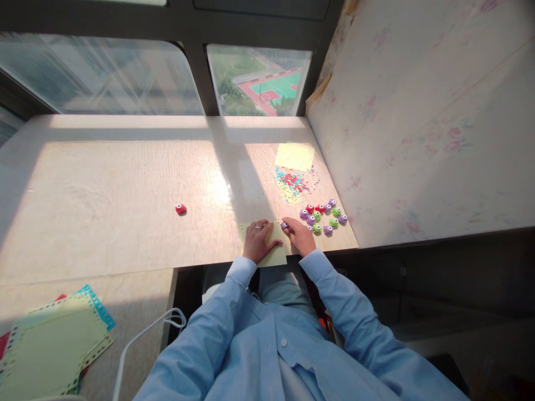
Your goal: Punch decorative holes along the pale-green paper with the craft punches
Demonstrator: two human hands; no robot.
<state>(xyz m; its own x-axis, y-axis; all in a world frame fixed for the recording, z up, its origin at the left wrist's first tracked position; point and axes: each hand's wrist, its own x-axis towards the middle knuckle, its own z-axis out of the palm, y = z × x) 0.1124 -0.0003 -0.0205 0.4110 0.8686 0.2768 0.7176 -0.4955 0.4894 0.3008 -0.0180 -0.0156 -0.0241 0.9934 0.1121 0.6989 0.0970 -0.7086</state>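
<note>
A pale yellow sheet of paper [275, 257] lies at the table's front edge, its lower part jutting past the edge. Flat on top of it rests my left hand [258, 239], fingers stretched forward and thumb out to the right, a ring on one finger. My right hand [300, 235] pinches a small purple paper punch [285, 225] at the sheet's upper right corner. A few tiny marks show along the sheet's top edge; whether the punch sits over the paper's edge is too small to tell.
Several purple, green and red punches [328, 214] cluster right of my right hand. Behind them are punched paper bits [292, 182] and a yellow sheet [295, 156]. One red punch [180, 209] stands left. Hole-edged sheets [50, 345] and a white cable [123, 356] occupy the lower left.
</note>
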